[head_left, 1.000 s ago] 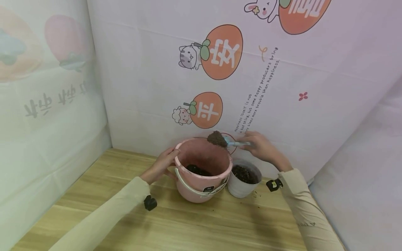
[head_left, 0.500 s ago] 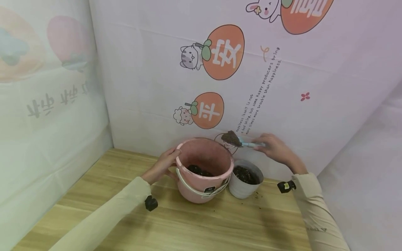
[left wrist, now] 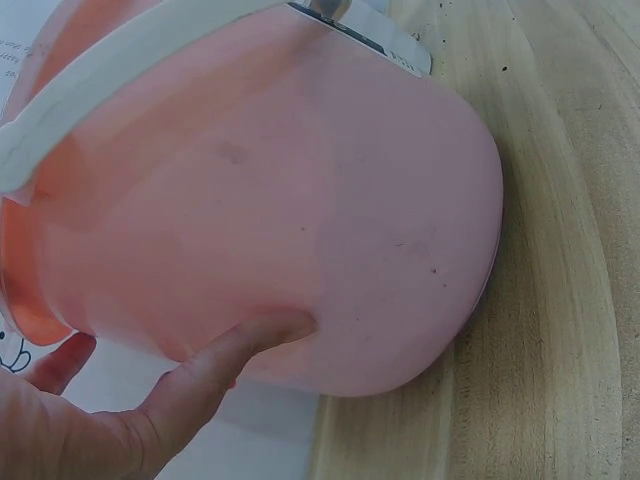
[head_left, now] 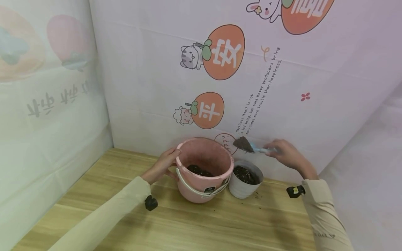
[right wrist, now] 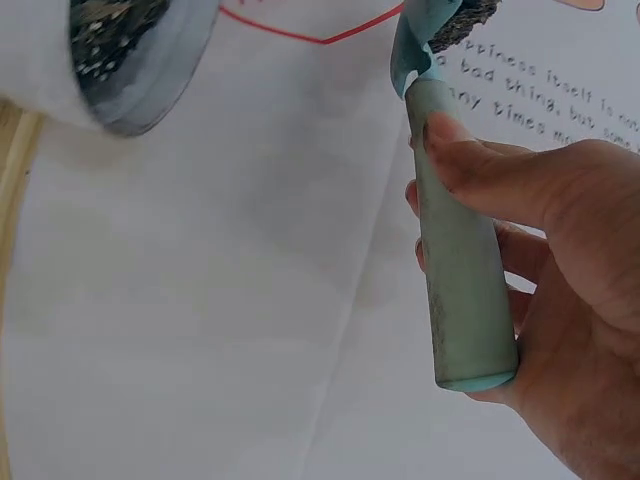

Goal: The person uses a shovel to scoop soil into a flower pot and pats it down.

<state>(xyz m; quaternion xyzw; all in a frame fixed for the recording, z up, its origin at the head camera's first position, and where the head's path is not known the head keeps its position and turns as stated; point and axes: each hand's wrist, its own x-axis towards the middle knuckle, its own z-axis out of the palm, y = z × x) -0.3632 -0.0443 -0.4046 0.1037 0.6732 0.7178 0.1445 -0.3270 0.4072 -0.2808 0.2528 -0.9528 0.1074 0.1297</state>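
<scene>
My left hand point(head_left: 161, 165) grips the pink bucket point(head_left: 201, 188) at its left rim, with one finger point(left wrist: 250, 338) stretched along the outer wall in the left wrist view. Dark soil point(head_left: 199, 170) lies at the bottom of the tilted bucket. My right hand point(head_left: 287, 153) holds a small blue-green garden trowel point(right wrist: 460, 250) by its handle, thumb along the top of the grip. A heap of dark soil point(head_left: 243, 144) sits on the trowel's blade, up and behind the white flowerpot point(head_left: 242, 190). That pot stands right beside the bucket with soil point(head_left: 246, 175) inside.
A wooden tabletop point(head_left: 188, 226) carries both containers, with a few soil crumbs point(head_left: 258, 195) near the pot. White printed cloth point(head_left: 150, 87) hangs close behind and on both sides. The bucket's white handle point(head_left: 191, 190) hangs down its front.
My right hand has moved right and slightly down with the loaded trowel, from over the bucket's back rim to above and behind the flowerpot. The left hand and bucket stay put.
</scene>
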